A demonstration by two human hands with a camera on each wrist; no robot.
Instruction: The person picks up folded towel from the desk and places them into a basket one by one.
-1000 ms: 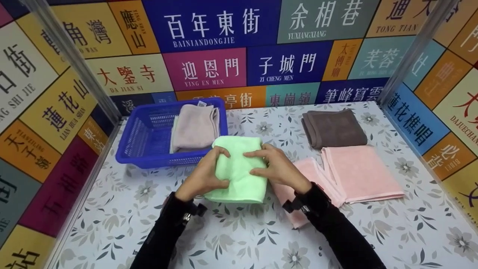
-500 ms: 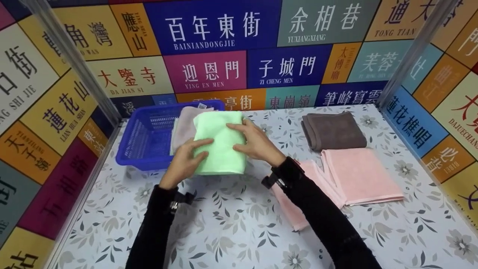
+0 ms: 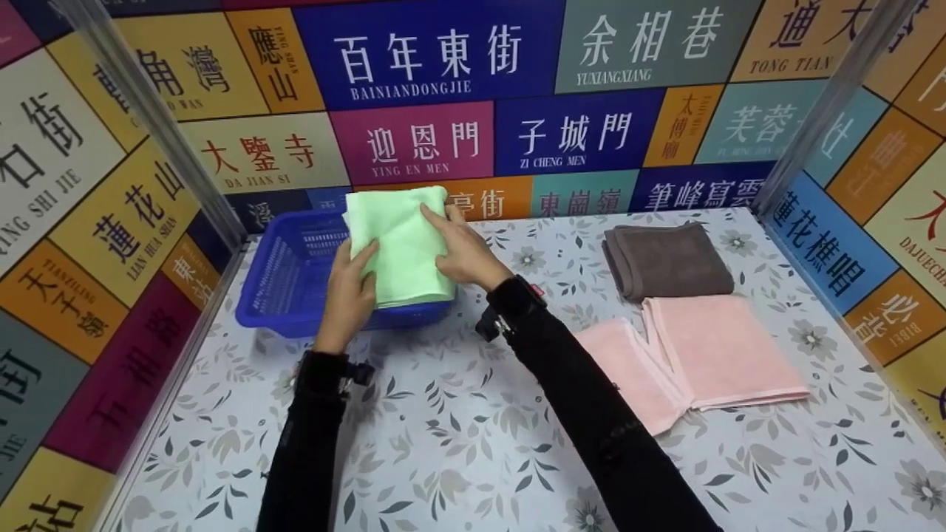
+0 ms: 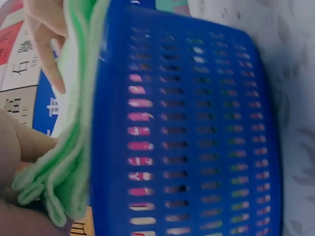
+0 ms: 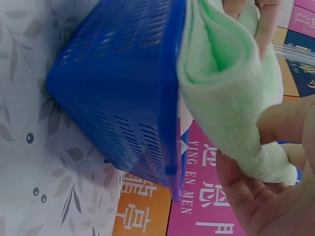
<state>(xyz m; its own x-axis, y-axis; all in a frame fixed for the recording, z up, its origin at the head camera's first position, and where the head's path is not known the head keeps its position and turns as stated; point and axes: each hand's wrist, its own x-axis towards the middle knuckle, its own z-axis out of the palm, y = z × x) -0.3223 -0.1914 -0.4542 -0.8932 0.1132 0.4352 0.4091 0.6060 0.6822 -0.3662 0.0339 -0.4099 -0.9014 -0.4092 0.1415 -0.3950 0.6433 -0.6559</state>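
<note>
A folded light green towel [image 3: 403,251] is held by both hands over the right part of a blue plastic basket [image 3: 284,277]. My left hand [image 3: 349,292] grips its left edge, thumb on top and fingers beneath. On the opposite edge my right hand [image 3: 469,247] pinches it between thumb and fingers. The left wrist view shows the layered folds of the green towel [image 4: 74,147] just above the rim of the basket [image 4: 197,123]. In the right wrist view, the rounded fold of the towel [image 5: 221,93] is beside that rim. The pinkish towel inside the basket is mostly hidden.
A brown folded towel [image 3: 669,260] lies at the back right. In front of it are a folded pink towel [image 3: 728,351] and another pink cloth [image 3: 628,369], partly under the right sleeve. Printed panels [image 3: 414,140] wall the flower-patterned table [image 3: 443,443] at the back and sides.
Both hands have carried the green towel leftward and away from me, from the table in front of the basket to above it. The basket and the other towels stayed in place.
</note>
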